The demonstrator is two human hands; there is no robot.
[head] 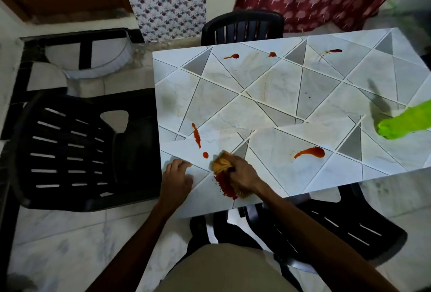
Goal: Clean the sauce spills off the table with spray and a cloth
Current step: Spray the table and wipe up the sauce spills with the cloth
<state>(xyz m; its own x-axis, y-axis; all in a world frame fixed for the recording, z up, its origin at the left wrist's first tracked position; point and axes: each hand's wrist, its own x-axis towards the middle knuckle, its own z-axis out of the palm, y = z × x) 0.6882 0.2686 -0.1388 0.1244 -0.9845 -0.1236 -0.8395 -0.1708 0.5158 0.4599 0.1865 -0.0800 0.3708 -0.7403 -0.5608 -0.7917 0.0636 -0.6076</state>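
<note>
My right hand presses a crumpled yellow-orange cloth onto the table near its front left corner. A smeared red sauce patch lies just under and in front of that hand. My left hand rests flat on the table's left edge, fingers apart. A sauce streak and a round drop sit just beyond the cloth. Another red spill lies to the right. Three small spills dot the far side. A bright green spray bottle is at the right edge, only partly in view.
Black plastic chairs stand at the left, at the far side and at the near right under the table. A white round basin sits at the back left. The floor is pale marble tile.
</note>
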